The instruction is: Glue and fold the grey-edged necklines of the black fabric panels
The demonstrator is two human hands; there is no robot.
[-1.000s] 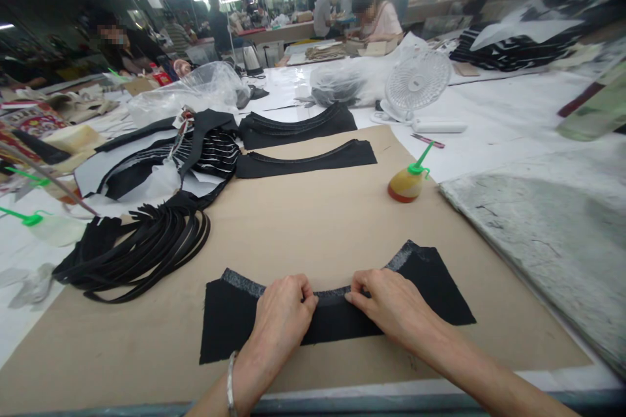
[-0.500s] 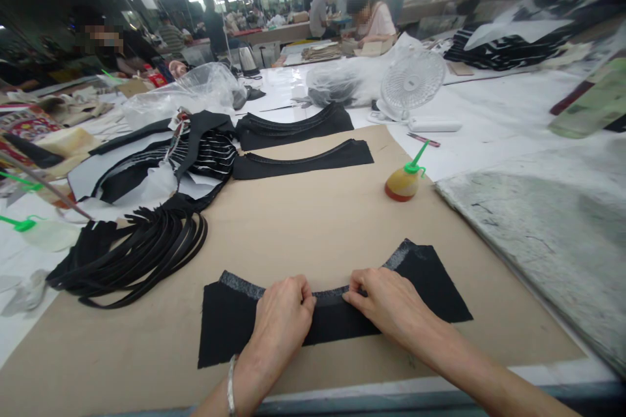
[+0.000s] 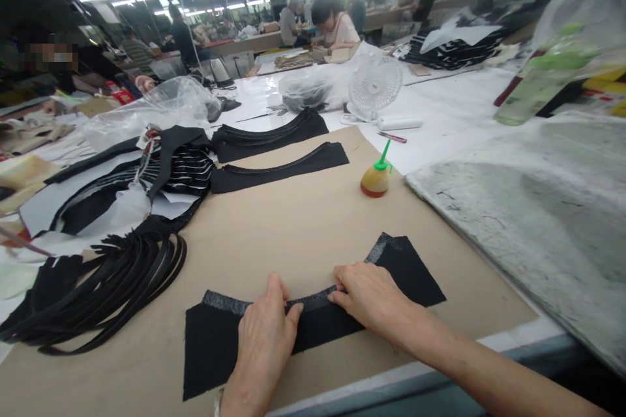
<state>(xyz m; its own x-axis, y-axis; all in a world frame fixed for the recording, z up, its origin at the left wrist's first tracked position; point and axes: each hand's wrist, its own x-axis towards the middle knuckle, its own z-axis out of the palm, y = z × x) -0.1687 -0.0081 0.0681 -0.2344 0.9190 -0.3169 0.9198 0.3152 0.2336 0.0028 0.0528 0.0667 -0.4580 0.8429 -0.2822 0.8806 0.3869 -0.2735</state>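
A curved black fabric piece [image 3: 210, 352] lies on the brown sheet in front of me, its concave upper edge carrying a greyish, speckled strip. At the left part of that curve, my left hand [image 3: 264, 335] has its thumb and fingers closed on the edge. Just to the right, my right hand [image 3: 366, 290] pinches the same edge between thumb and bent fingers. A short stretch of the edge shows between the two hands. The fabric under my fingers is hidden.
Two stacks of curved black pieces, a far one [image 3: 274, 137] and a nearer one [image 3: 283, 168], lie beyond. Black strips [image 3: 132, 293] are bundled left. A green-spouted bottle [image 3: 375, 179] stands right, near a grey slab [image 3: 528, 202] and a white fan [image 3: 375, 86]. People work behind.
My view has turned right, so things sit further left. The left hand has shifted slightly left along the edge, away from the right hand, its thumb and index a little more apart.
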